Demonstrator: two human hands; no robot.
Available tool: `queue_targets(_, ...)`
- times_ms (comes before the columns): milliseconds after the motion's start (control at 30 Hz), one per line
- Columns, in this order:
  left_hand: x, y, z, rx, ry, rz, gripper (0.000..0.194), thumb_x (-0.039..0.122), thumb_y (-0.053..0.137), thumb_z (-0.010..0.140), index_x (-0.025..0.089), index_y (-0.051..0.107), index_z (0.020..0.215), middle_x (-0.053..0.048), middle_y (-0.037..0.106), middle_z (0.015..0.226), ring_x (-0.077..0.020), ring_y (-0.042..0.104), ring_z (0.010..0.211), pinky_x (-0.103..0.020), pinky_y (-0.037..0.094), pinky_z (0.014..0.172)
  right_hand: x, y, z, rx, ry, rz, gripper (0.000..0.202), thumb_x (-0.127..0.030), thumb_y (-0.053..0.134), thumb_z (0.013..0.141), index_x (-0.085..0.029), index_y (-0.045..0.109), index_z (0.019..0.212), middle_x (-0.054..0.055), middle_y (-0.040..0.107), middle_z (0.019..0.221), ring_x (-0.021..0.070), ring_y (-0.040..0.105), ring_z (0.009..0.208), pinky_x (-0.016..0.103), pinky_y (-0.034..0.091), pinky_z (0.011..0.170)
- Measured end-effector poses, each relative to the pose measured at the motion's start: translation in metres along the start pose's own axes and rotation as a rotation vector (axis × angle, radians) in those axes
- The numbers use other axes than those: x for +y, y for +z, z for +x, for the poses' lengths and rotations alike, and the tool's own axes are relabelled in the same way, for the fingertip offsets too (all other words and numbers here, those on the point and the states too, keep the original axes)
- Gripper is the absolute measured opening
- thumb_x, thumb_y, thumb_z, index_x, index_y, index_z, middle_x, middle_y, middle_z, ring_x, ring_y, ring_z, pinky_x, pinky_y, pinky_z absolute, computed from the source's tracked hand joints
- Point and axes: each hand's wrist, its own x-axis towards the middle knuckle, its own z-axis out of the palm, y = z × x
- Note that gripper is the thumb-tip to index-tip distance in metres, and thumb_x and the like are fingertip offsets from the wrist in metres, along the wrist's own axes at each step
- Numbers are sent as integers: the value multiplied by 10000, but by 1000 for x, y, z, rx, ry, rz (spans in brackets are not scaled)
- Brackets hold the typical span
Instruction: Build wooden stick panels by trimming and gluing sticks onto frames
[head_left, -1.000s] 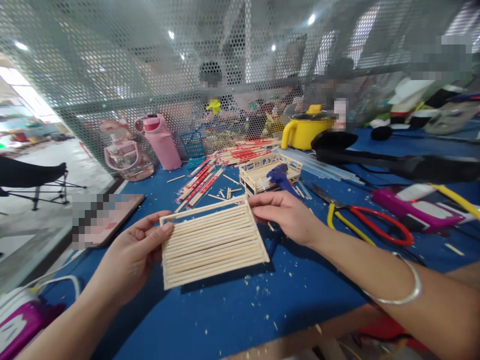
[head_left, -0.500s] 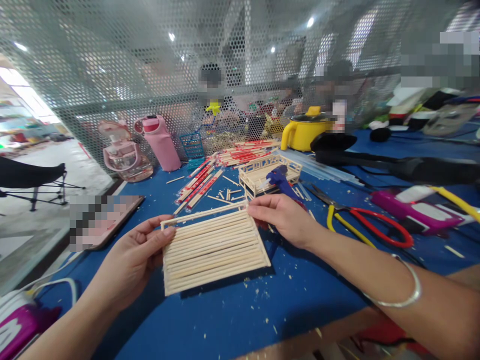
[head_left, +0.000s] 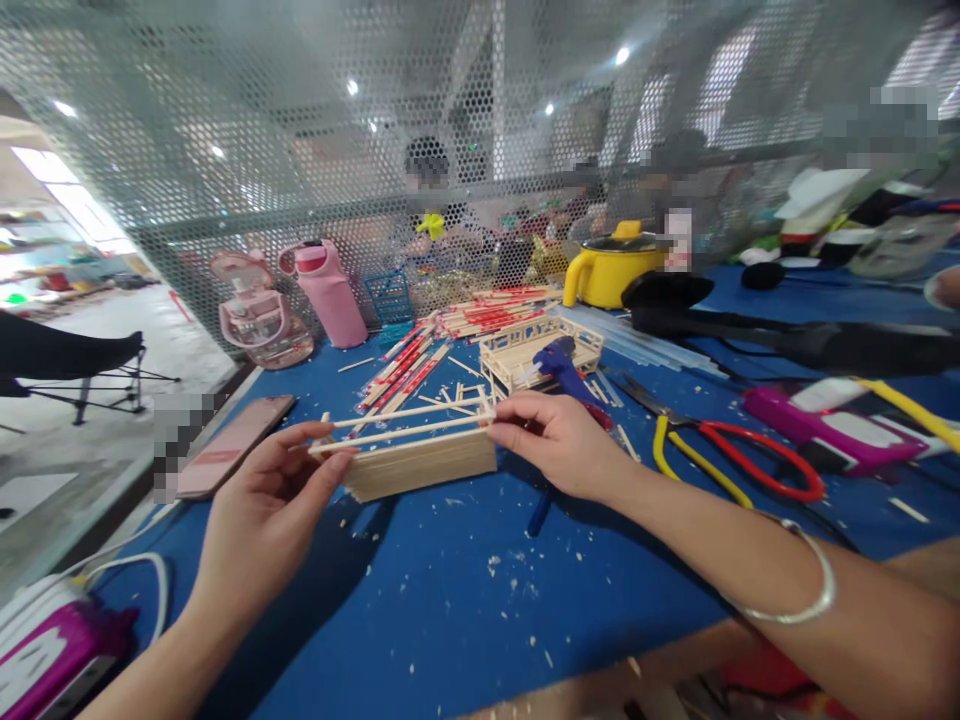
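Observation:
A flat panel of glued wooden sticks [head_left: 420, 462] hangs just above the blue table [head_left: 480, 610], tilted nearly edge-on to me. My left hand [head_left: 270, 505] pinches its left end and my right hand [head_left: 562, 442] pinches its right end. Two thin rail sticks show along the panel's top. Behind it lies a small stick-built frame [head_left: 536, 345] with a blue glue gun [head_left: 566, 365] resting by it.
Loose red-and-white chopsticks [head_left: 420, 360] lie scattered behind. Red and yellow scissors [head_left: 720, 460] are at right, a phone [head_left: 232, 445] at left, a pink bottle [head_left: 326, 292] and a yellow pot [head_left: 611, 262] near the mesh screen. People sit beyond the mesh.
Both hands have tipped the stick panel from lying flat-faced toward me to nearly edge-on, and lifted it a little further away.

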Motion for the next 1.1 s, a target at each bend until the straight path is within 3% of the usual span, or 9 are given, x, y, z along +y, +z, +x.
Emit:
queue_targets(233, -1, 2, -1, -28, 10, -61, 547, 302, 744, 670, 215, 495, 1149, -9, 707, 840, -187, 685, 778, -251, 523, 695, 3, -1, -1, -6, 139, 142, 158, -254, 573, 766, -183, 663, 875, 8, 629, 742, 134, 537, 665, 265, 418, 624)
queue_targets(367, -1, 1, -2, -27, 24, 10, 622, 338, 722, 688, 208, 453, 1232, -24, 710, 843, -189, 674, 784, -260, 521, 697, 7, -6, 3, 100, 192, 197, 100, -183, 527, 736, -182, 606, 798, -13, 571, 680, 107, 465, 591, 250, 360, 552)
queue_targets(533, 4, -11, -10, 189, 102, 421, 594, 428, 635, 756, 253, 433, 1287, -35, 671, 858, -194, 635, 682, -307, 504, 641, 6, -8, 4, 78, 157, 146, 83, -118, 508, 662, -189, 523, 700, -37, 493, 630, 98, 418, 572, 246, 342, 539)
queue_targets(600, 5, -14, -13, 320, 264, 615, 554, 404, 622, 774, 264, 444, 1280, -68, 642, 957, -237, 629, 789, -386, 497, 749, 5, -7, 3, 44, 150, 108, 102, -104, 494, 632, -192, 508, 681, -39, 485, 624, 101, 417, 570, 248, 339, 536)
queue_targets(667, 6, -9, -15, 399, 620, 749, 452, 331, 671, 746, 282, 533, 1174, -83, 613, 1024, -282, 589, 954, -453, 434, 897, 5, -6, 2, 34, 147, 78, 107, -101, 482, 620, -194, 498, 670, -45, 470, 602, 100, 406, 555, 247, 329, 525)
queue_targets(733, 9, 4, -17, 357, 1036, 789, 313, 250, 754, 664, 304, 622, 942, -57, 610, 1046, -288, 550, 1032, -479, 373, 977, 7, -5, 1, 39, 136, 60, 104, -101, 480, 622, -194, 494, 668, -48, 463, 590, 98, 403, 545, 244, 327, 520)
queue_targets(767, 11, 14, -18, 271, 1127, 803, 276, 221, 769, 649, 310, 632, 872, -42, 603, 1111, -286, 528, 1074, -508, 329, 1016, 9, -5, 1, 44, 129, 55, 100, -104, 483, 630, -193, 495, 673, -47, 466, 593, 98, 406, 545, 244, 330, 520)
queue_targets(900, 19, 47, -16, 170, 1089, 868, 173, 245, 725, 723, 305, 646, 866, -49, 511, 1324, -314, 349, 1280, -620, 140, 1073, 7, -10, 2, 109, 85, 32, 75, -137, 519, 682, -194, 511, 731, -36, 493, 635, 101, 428, 554, 251, 358, 530)
queue_targets(1100, 11, 54, -3, 110, 1025, 872, 172, 268, 654, 791, 260, 648, 963, -102, 548, 1312, -311, 439, 1239, -575, 245, 1046, -32, -57, -9, 410, -8, -68, 60, -251, 567, 790, -202, 538, 811, -2, 555, 729, 110, 496, 609, 254, 397, 566)
